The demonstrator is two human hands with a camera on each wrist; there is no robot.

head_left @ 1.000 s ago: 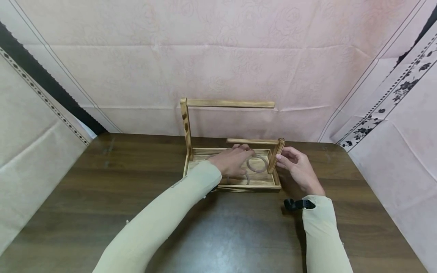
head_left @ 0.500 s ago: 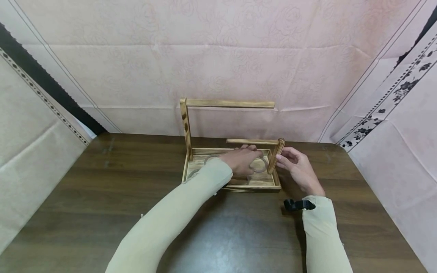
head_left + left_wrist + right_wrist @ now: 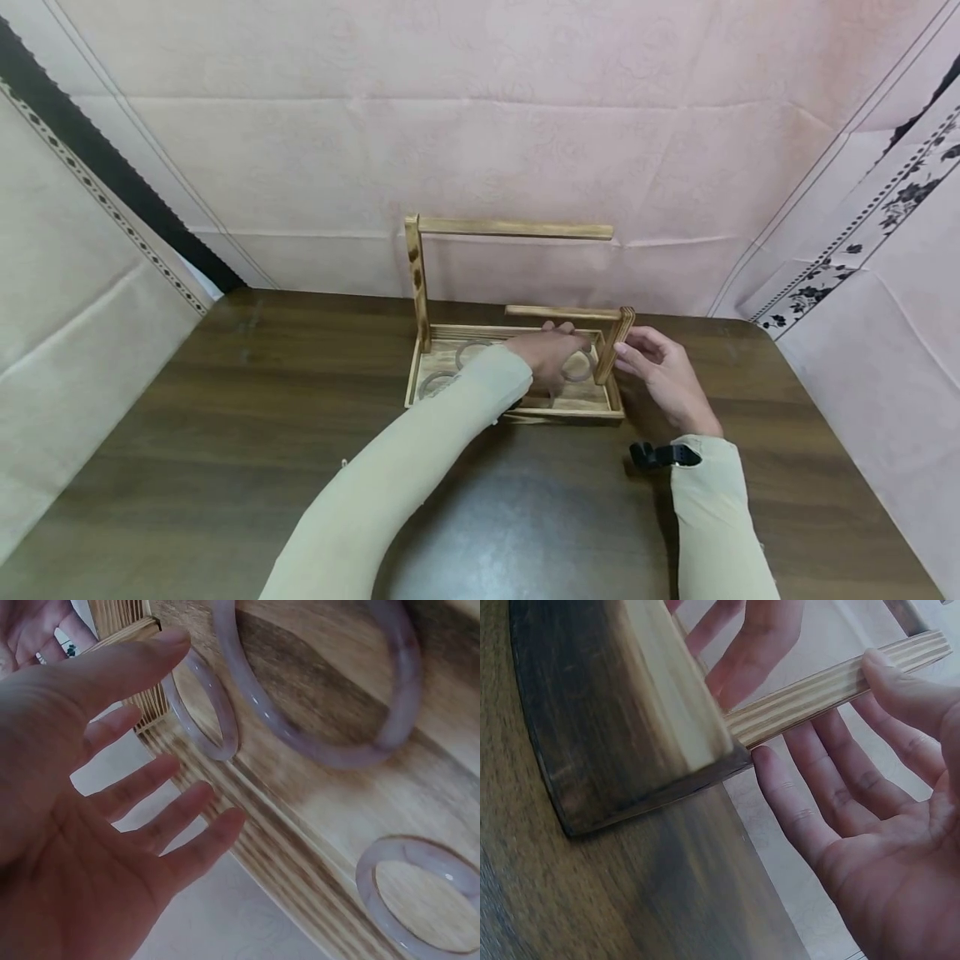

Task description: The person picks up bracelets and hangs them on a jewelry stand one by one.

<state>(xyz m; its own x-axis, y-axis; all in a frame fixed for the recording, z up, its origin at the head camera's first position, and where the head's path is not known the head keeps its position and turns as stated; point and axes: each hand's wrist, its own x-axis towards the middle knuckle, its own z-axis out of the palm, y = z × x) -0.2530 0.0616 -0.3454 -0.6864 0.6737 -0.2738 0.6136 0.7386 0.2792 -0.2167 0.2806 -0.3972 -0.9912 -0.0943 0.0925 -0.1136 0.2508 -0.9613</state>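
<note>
A wooden jewelry stand (image 3: 581, 415) has a shallow tray base and upright posts with bars. Translucent lavender bangles (image 3: 277, 724) lie in the tray; my left forearm hides part of it in the head view. My left hand (image 3: 551, 358) is over the tray's right half. In the left wrist view its fingers are extended and spread, with the thumb tip right at a small-looking bangle (image 3: 217, 697) beside the post. My right hand (image 3: 667, 379) holds the short post (image 3: 615, 346) from the right, thumb on one side and fingertips on the other, as the right wrist view shows.
A long bar (image 3: 517, 227) juts right from the tall left post (image 3: 417, 283). A lower, shorter bar (image 3: 558, 312) points left from the short post. The stand is near the back edge of the brown wooden table (image 3: 225, 400), before a pale cloth backdrop (image 3: 480, 150).
My left hand has moved right across the tray, uncovering bangles at its left side. My right hand keeps its hold on the short post. The head view has shifted slightly.
</note>
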